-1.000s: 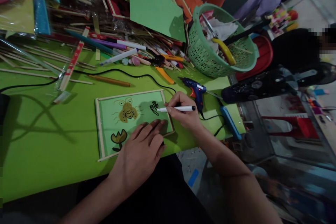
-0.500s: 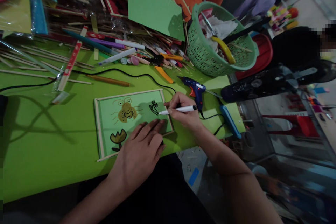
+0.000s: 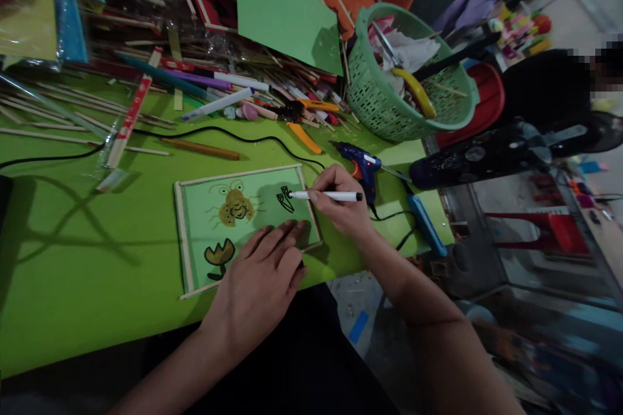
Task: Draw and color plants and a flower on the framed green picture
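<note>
A green sheet (image 3: 202, 198) edged with thin wooden sticks lies on the green table. It bears a yellow-brown bug drawing (image 3: 236, 209), a tulip drawing (image 3: 219, 254) and a small black-outlined flower drawing (image 3: 285, 198) at the right. My right hand (image 3: 341, 201) pinches a white marker (image 3: 335, 196) with a black end, its tip touching the sheet at the small flower. Flat on the lower part of the sheet rests my left hand (image 3: 267, 259), fingers stretched out, holding nothing.
A blue glue gun (image 3: 360, 161) lies right of the sheet, beside a green basket (image 3: 374, 104) of scraps. Behind are orange-handled pliers (image 3: 304, 136), pens (image 3: 219, 104), loose sticks and green card (image 3: 287, 13). A black cord (image 3: 233, 136) crosses the table.
My right hand has shifted the marker tip slightly up and left, from the flower's lower end to its upper right part. My left hand has stayed in place.
</note>
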`<state>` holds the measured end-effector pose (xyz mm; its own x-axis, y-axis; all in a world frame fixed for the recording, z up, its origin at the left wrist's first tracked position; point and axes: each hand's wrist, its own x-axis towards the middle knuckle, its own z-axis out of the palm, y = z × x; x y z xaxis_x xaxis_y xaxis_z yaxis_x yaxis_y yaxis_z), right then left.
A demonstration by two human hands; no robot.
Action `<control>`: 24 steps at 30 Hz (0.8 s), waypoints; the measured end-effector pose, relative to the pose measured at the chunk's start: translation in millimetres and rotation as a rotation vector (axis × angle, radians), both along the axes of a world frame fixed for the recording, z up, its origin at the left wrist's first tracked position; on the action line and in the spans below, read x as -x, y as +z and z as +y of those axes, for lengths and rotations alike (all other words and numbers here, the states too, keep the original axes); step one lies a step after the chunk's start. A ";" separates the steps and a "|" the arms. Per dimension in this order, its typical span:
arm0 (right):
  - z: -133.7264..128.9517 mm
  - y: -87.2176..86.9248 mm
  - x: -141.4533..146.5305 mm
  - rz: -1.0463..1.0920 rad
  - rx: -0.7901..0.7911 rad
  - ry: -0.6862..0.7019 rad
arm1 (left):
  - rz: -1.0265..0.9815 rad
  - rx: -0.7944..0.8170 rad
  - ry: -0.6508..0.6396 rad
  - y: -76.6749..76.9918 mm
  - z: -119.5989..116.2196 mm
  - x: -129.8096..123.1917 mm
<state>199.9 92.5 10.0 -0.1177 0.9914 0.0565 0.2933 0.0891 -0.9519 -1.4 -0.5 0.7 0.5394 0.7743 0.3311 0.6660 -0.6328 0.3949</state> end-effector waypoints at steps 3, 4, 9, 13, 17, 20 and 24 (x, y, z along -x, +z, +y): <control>0.8 0.7 1.4 -0.016 -0.009 0.003 | -0.001 -0.002 -0.003 -0.2 0.1 -0.1; 0.6 0.6 1.5 -0.021 -0.010 0.005 | -0.001 0.001 -0.004 -0.5 0.1 -0.1; -0.7 0.5 1.3 -0.040 -0.012 0.014 | -0.009 0.011 0.001 -0.9 0.1 -0.3; -0.5 2.1 2.2 -0.043 -0.010 0.016 | -0.014 0.004 0.007 -0.6 -0.6 -0.3; 0.2 3.5 3.5 -0.045 -0.020 0.019 | -0.006 0.015 0.005 -1.2 -0.9 0.0; 0.4 3.1 3.8 -0.036 -0.025 0.026 | -0.010 0.007 0.005 -0.8 -0.2 -0.1; 0.3 1.8 3.4 -0.042 -0.032 0.030 | -0.009 -0.009 0.006 0.7 1.0 -0.5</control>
